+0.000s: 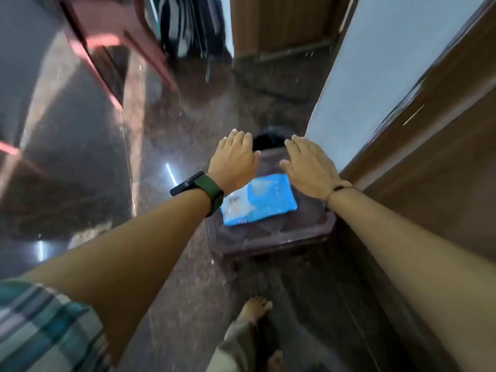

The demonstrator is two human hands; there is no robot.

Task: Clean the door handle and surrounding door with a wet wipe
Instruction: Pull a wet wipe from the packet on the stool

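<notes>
Hands spread flat, fingers wide, empty: left hand (233, 160), right hand (311, 167); blue wipes pack (259, 202) below, on dark stool (271, 234).

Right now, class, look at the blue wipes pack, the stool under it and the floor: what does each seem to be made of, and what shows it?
Wipes pack: soft plastic film, slightly glossy; its surface looks crinkled and pillowy.
Stool: probably moulded plastic, dark brown, with a smooth sheen along its rim; blur leaves this open.
Floor: polished stone, perhaps granite; speckled and mirror-like, reflecting lights.
</notes>
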